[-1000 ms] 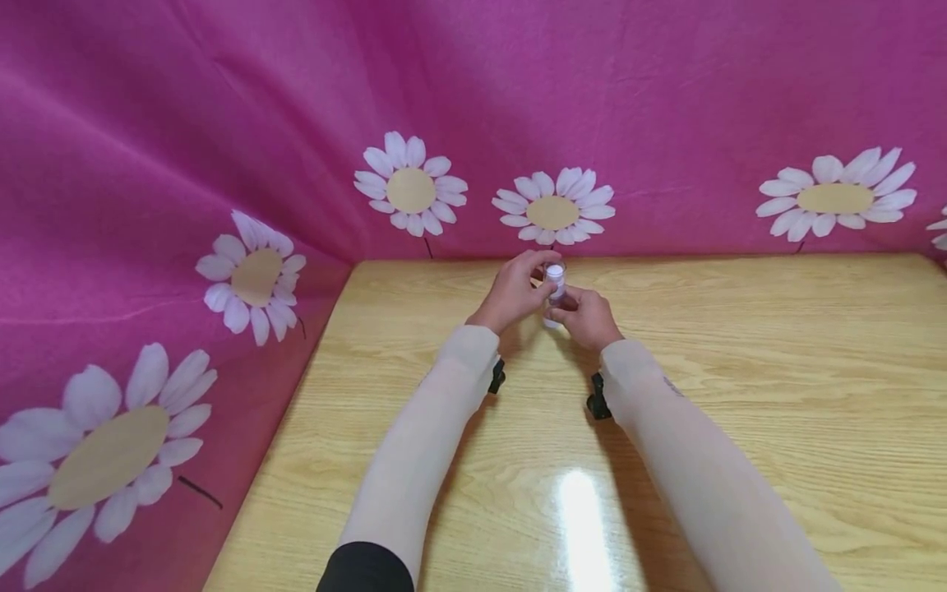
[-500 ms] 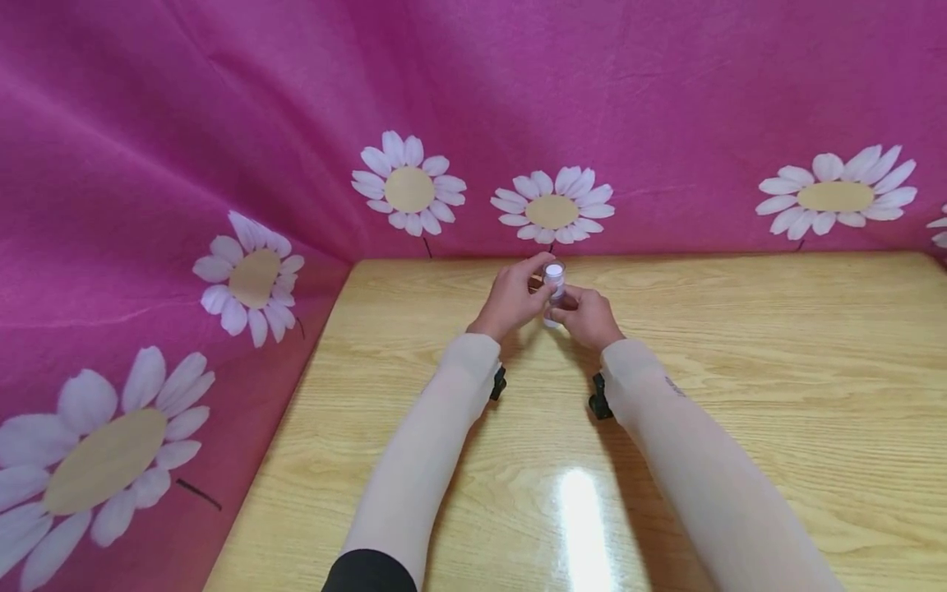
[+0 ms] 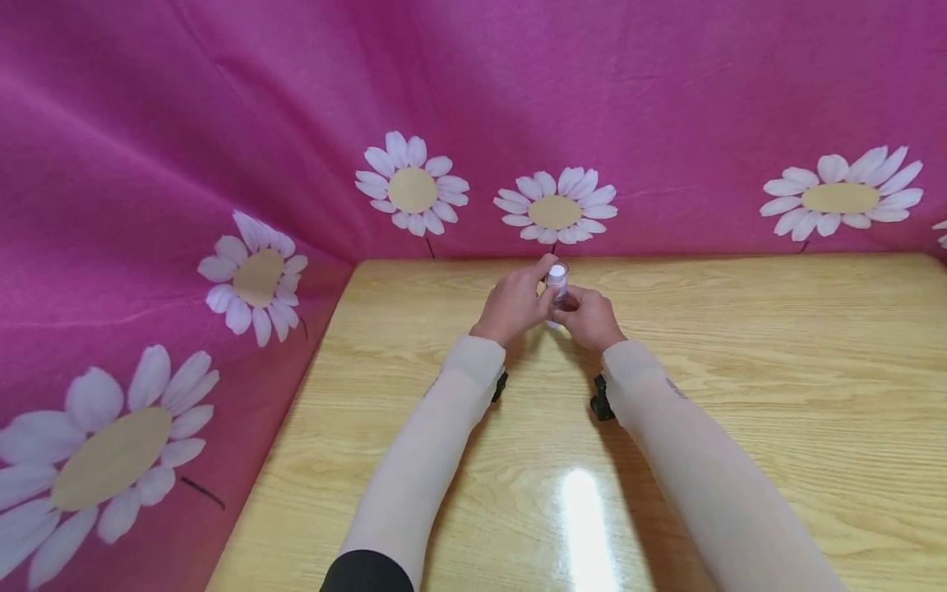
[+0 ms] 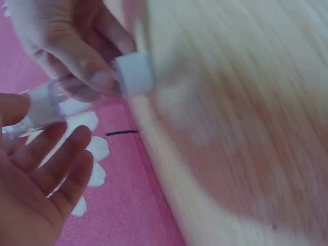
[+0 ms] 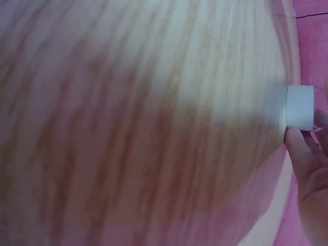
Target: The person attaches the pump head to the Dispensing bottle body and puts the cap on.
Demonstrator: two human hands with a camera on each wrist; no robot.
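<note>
A small clear bottle [image 3: 558, 284] with white parts stands near the far edge of the table. My left hand [image 3: 513, 302] holds its clear upper end between thumb and fingers. Lower down, my right hand [image 3: 589, 319] grips the bottle just above its white base [image 4: 136, 74]. From the left wrist, the left thumb [image 4: 13, 108] and fingers lie on either side of the transparent top, with a white piece showing inside it. In the right wrist view the white base [image 5: 300, 107] sits at the tabletop beside the right fingers. The bottle's middle is largely hidden by the right hand.
The wooden table [image 3: 740, 370] runs to a pink cloth [image 3: 666, 99] printed with white daisies, which hangs behind and along the left side. A bright light reflection [image 3: 584, 526] lies on the near tabletop.
My left hand has turned slightly at the top of the bottle, its knuckles shifting a little to the right. The right hand keeps its grip in nearly the same place.
</note>
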